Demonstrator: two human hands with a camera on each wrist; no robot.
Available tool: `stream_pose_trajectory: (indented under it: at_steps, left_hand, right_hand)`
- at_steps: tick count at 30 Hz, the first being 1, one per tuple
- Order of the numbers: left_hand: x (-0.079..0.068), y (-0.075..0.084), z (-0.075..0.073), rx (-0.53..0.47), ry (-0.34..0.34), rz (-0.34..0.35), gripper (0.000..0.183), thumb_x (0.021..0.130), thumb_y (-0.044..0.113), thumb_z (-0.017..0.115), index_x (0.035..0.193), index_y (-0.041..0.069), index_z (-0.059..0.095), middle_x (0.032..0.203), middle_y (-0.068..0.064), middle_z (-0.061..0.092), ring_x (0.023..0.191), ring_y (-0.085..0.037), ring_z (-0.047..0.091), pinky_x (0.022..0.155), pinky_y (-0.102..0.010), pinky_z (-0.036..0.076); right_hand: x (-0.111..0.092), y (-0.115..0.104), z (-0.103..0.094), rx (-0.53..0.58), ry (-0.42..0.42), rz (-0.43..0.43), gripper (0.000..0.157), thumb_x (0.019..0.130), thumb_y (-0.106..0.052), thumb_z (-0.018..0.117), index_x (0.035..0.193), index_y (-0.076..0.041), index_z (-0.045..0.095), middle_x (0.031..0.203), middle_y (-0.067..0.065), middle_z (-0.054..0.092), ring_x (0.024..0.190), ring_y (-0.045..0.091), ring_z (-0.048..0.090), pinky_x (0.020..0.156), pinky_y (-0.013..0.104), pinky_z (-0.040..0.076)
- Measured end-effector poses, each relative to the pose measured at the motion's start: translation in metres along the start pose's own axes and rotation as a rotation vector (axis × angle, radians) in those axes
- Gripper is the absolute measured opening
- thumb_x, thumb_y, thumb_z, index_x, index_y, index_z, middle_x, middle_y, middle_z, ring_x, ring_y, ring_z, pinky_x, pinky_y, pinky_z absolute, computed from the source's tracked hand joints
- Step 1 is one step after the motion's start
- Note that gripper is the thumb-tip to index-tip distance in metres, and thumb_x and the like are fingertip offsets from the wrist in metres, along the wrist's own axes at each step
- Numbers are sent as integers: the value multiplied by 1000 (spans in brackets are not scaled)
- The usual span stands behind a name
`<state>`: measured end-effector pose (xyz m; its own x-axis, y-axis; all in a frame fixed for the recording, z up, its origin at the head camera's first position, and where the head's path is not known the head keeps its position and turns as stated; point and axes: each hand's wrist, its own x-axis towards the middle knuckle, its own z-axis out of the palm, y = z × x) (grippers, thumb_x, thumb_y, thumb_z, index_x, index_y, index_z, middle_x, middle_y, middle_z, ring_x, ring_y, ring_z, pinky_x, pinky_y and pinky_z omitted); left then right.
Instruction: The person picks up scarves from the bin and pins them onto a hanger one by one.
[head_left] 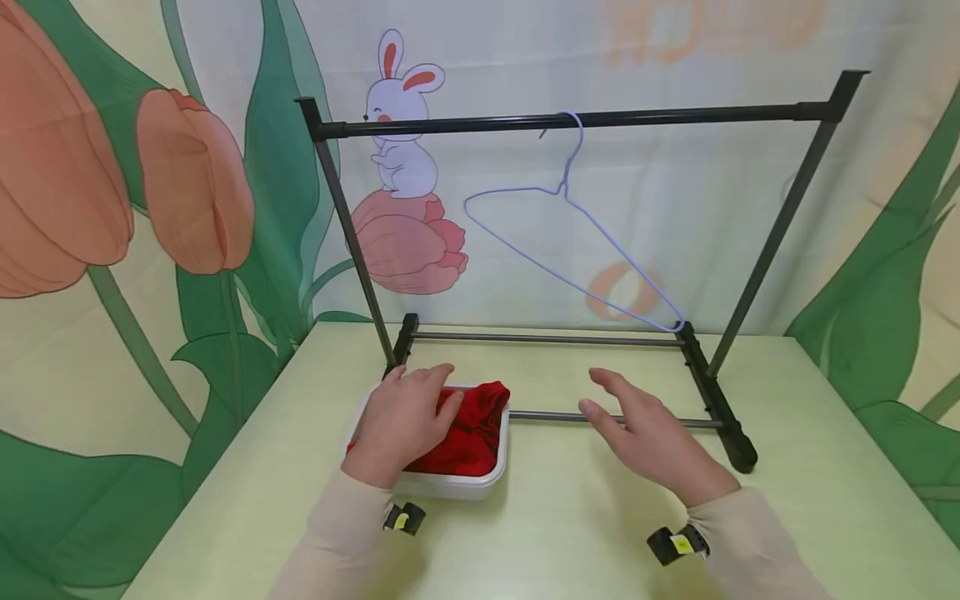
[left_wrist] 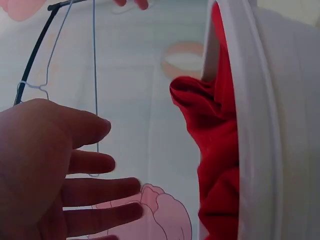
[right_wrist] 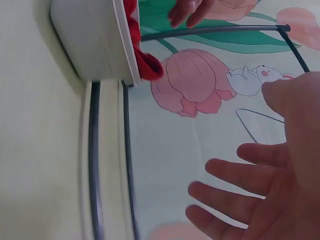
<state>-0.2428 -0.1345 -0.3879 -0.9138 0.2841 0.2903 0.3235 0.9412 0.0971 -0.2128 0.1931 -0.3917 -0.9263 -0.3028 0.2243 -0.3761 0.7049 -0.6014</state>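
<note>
A crumpled red cloth point(head_left: 468, 433) fills a white plastic tub point(head_left: 465, 486) on the table, one fold poking over the far right corner. My left hand point(head_left: 408, 421) hovers over the tub's left part, fingers spread and holding nothing; in the left wrist view the fingers point(left_wrist: 102, 192) are apart from the cloth point(left_wrist: 217, 145). To the right of the tub, my right hand point(head_left: 648, 437) is held above the table with its fingers extended and nothing in them. A lilac wire hanger point(head_left: 517, 242) hangs by its hook from the black rack's top bar point(head_left: 465, 125), beyond both hands.
The black rack's right foot point(head_left: 716, 408) stands beyond my right hand, and its low crossbar point(head_left: 551, 416) runs behind the tub. A printed curtain with tulips and a rabbit point(head_left: 405, 167) hangs behind the pale table point(head_left: 570, 542).
</note>
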Motion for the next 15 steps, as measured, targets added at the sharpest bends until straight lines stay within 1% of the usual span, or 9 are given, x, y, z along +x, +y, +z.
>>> stream_pose_trajectory:
  at_steps: [2,4,6,8,10,12,15]
  left_hand:
    - [0,-4,1,1,-5,-12,42,104,36,69,139,13,69,113,-6,83,107,-27,78,111,-51,53]
    - [1,-7,3,8,-29,-23,38,103,35,72,133,12,72,105,-6,83,97,-26,79,101,-48,57]
    - [2,-11,5,22,-62,-30,36,102,35,73,131,13,73,108,-6,83,96,-26,77,96,-46,59]
    - [4,-15,8,35,-90,-29,35,101,35,75,129,13,74,110,-6,82,98,-27,76,95,-46,59]
    - [5,-20,11,43,-112,-28,34,100,34,76,128,14,74,110,-6,81,98,-27,74,95,-46,60]
    - [6,-25,15,45,-125,-28,33,100,33,77,126,14,74,109,-6,80,96,-27,73,94,-46,61]
    - [6,-32,21,40,-138,-32,33,99,33,78,126,14,75,108,-6,80,96,-26,73,94,-47,62]
  right_hand:
    - [3,1,9,90,-8,14,57,114,-40,54,157,-2,47,153,22,61,134,42,66,109,60,55]
    - [7,3,19,174,-8,36,51,114,-34,57,152,-2,51,144,19,68,125,37,72,101,53,60]
    - [11,4,30,264,-15,69,46,113,-30,59,149,-1,54,134,17,73,114,31,76,94,43,62]
    - [15,5,43,359,-18,103,41,113,-25,59,145,0,57,126,17,75,108,29,77,89,36,62]
    - [19,5,55,472,-29,144,38,112,-20,58,142,4,59,121,19,76,102,28,78,85,31,62]
    - [24,4,69,584,-40,188,37,112,-17,57,140,7,59,119,22,76,99,27,79,84,30,63]
    - [29,-2,88,717,-50,266,37,112,-15,57,138,10,59,117,24,76,93,25,79,83,30,64]
